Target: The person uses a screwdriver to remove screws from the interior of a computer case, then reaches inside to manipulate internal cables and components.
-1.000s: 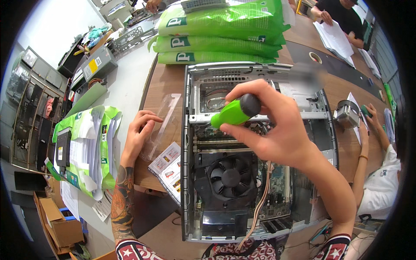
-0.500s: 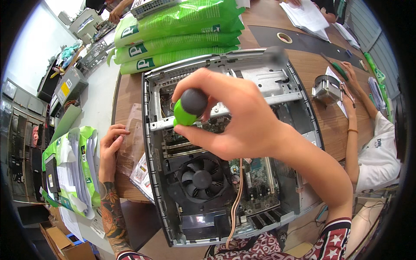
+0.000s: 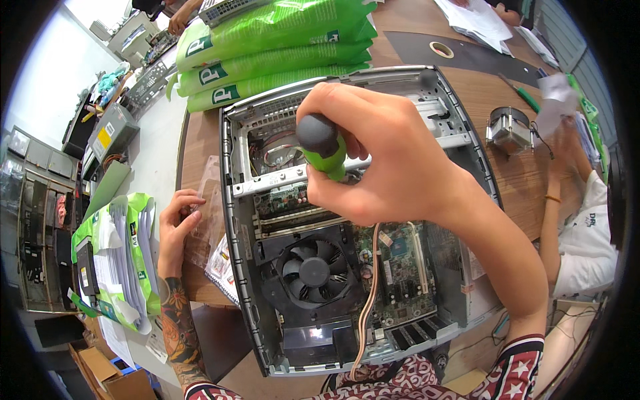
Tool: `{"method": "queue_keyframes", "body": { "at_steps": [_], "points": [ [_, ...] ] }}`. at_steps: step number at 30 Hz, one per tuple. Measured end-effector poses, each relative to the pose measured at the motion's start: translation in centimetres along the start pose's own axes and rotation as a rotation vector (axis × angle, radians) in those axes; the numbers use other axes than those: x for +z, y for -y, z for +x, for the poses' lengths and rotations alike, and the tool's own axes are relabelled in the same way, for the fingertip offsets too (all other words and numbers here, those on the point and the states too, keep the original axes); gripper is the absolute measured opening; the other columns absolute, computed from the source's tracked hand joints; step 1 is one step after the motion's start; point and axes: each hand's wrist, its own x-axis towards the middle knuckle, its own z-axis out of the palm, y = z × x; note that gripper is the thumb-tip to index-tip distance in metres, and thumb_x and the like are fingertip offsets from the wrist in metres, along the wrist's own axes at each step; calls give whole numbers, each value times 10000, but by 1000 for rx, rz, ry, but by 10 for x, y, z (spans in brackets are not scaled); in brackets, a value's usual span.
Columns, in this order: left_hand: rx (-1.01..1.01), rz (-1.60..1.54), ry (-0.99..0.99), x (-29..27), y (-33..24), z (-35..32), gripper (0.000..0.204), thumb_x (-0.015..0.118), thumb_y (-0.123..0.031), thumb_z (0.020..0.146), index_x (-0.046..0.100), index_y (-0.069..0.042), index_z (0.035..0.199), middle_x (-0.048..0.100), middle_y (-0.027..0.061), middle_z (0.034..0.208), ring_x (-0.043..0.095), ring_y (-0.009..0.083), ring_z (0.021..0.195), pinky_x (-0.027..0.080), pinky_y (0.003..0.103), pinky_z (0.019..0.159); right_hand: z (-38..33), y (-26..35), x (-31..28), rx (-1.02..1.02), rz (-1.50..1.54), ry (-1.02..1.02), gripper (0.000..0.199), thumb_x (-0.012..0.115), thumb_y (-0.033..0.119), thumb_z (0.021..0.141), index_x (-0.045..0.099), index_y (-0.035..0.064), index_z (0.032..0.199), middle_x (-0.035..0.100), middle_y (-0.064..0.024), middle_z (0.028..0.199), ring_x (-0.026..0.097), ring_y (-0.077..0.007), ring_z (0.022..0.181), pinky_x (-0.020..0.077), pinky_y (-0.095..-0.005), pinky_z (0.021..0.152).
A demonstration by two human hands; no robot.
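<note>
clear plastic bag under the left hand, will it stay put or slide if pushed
The clear plastic bag looks thin and crinkled, so probably floppy and very light. On the smooth wooden table it would likely slide or bunch up. The left hand pressing on it probably keeps it in place.

Wooden table (image 3: 507,170) with open computer case (image 3: 347,227), green bags (image 3: 273,50).

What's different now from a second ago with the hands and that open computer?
The right hand with the green-and-black-handled screwdriver sits a little further toward the back of the open grey computer case, over its metal crossbar; some of this may be head movement. The grip on the screwdriver is unchanged. The left hand rests as before on the clear plastic bag beside the case. The black cooling fan is unchanged.
</note>
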Motion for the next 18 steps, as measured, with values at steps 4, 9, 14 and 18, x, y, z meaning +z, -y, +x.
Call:
{"method": "queue_keyframes", "body": {
  "at_steps": [4, 9, 14, 18],
  "points": [
    [4, -8, 19, -1, 3, 3, 233, 678, -135, 799, 691, -8, 993, 564, 15, 1116, 459, 81, 830, 359, 213, 752, 1, 1, -5, -13, -35, -5, 301, 724, 88, 684, 581, 57, 947, 570, -47, 745, 520, -163, 568, 428, -284, 511],
    [1, -22, 20, 0, 3, 2, 226, 674, -133, 807, 690, -13, 997, 566, 17, 1111, 464, 84, 834, 362, 220, 758, -1, -3, -6, -25, -57, 3, 306, 726, 96, 688, 584, 53, 956, 576, -56, 753, 528, -169, 571, 431, -289, 507],
    [13, 0, 10, -2, 6, 1, 221, 675, -128, 807, 690, -13, 995, 569, 19, 1105, 468, 85, 833, 364, 227, 762, -1, -2, -2, -34, -24, 27, 315, 726, 96, 687, 591, 49, 968, 586, -64, 774, 548, -175, 583, 452, -282, 509],
    [-18, -20, 2, 0, 3, 1, 224, 675, -124, 803, 686, -11, 995, 569, 20, 1097, 464, 85, 829, 363, 227, 755, -1, -1, -5, -28, -33, 62, 337, 725, 90, 692, 588, 43, 997, 590, -76, 789, 571, -191, 593, 480, -298, 519]
  ]
}}
